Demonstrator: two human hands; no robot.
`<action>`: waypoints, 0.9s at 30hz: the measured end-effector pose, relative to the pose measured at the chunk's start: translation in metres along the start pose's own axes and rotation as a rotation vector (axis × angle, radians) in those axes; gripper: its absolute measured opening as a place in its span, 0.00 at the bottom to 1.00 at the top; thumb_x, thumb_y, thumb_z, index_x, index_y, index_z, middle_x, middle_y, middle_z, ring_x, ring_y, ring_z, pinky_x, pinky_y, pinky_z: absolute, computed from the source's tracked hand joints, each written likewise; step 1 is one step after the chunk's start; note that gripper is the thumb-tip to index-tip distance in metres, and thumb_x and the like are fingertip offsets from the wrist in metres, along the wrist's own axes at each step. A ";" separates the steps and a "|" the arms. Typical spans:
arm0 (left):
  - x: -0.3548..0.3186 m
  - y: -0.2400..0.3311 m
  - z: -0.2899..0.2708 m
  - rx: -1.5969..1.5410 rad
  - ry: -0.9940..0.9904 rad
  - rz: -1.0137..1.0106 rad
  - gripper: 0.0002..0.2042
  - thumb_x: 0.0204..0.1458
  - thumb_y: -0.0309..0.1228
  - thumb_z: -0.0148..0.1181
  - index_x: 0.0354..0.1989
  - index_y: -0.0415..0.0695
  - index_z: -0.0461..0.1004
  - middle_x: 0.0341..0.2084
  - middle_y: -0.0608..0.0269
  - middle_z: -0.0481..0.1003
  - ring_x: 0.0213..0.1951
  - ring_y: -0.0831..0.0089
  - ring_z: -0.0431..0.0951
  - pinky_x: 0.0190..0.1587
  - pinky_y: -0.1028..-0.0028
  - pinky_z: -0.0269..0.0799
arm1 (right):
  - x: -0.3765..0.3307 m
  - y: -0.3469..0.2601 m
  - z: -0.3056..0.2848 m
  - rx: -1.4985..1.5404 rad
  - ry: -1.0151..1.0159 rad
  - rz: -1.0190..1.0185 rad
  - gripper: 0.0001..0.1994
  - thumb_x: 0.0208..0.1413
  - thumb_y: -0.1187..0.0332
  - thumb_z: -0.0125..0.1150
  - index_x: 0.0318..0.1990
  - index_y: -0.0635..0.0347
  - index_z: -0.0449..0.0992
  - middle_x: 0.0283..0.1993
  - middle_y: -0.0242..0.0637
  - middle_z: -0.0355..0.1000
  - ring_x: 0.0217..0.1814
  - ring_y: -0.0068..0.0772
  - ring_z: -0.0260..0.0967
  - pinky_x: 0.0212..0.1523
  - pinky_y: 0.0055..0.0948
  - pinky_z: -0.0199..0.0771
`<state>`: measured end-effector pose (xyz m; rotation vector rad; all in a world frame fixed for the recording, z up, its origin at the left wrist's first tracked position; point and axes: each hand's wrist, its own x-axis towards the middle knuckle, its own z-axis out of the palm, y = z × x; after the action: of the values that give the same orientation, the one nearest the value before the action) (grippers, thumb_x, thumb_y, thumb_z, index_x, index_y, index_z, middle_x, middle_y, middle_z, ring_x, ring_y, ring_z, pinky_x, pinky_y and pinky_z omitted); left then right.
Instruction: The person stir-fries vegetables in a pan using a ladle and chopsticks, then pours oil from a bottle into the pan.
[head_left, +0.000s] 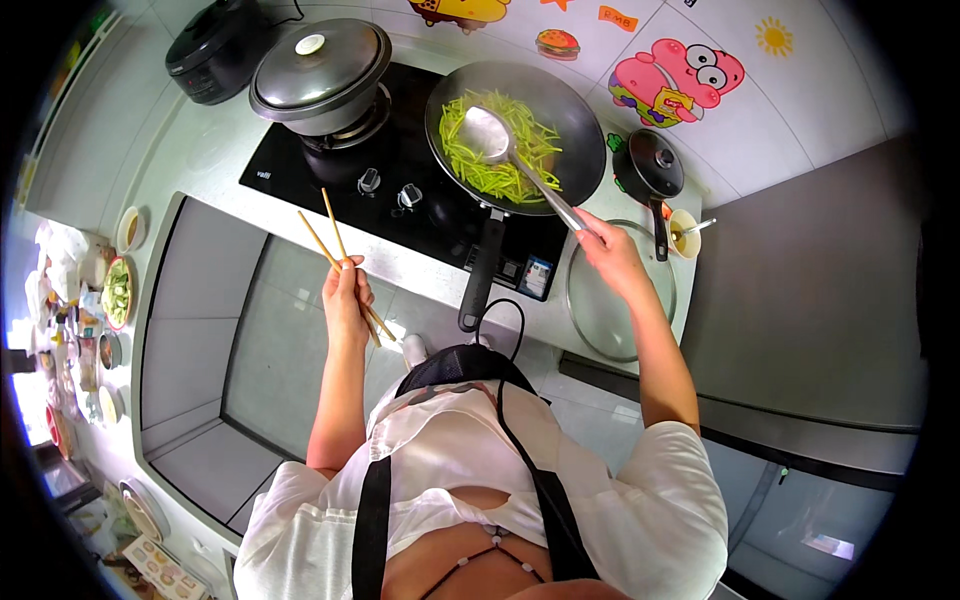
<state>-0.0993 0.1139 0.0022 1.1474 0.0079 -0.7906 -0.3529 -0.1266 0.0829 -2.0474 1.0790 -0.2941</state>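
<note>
My right hand [606, 250] grips the handle of a metal ladle [541, 186]. The ladle's bowl rests over green, thinly cut vegetable strips [500, 120] inside a dark wok [578, 160]. That wok sits on the right side of a black gas stove [420, 150], its long black handle [485, 270] pointing toward me. In my left hand [347, 296] is a pair of wooden chopsticks [321, 238], tips apart and raised in front of the stove's near edge, away from the wok. Both hands are closed around their tools.
A lidded metal pot [320, 75] stands on the left burner, with a black rice cooker [215, 50] behind it. Right of the wok are a small black lidded pan [652, 165], a bowl [684, 235] with a spoon and a glass lid [618, 300]. Plates of food [117, 292] line the left counter.
</note>
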 end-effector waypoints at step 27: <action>-0.009 -0.002 0.003 0.011 0.032 0.020 0.08 0.57 0.32 0.44 0.36 0.41 0.65 0.15 0.72 0.60 0.13 0.84 0.54 0.17 0.83 0.51 | 0.041 -0.024 -0.027 -0.848 0.200 -0.472 0.19 0.46 0.68 0.56 0.47 0.31 0.71 0.21 0.35 0.59 0.21 0.38 0.65 0.22 0.35 0.65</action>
<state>-0.1087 0.1159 0.0053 1.1691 0.0188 -0.7551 -0.3275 -0.1655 0.1119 -3.0987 0.8958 -0.3093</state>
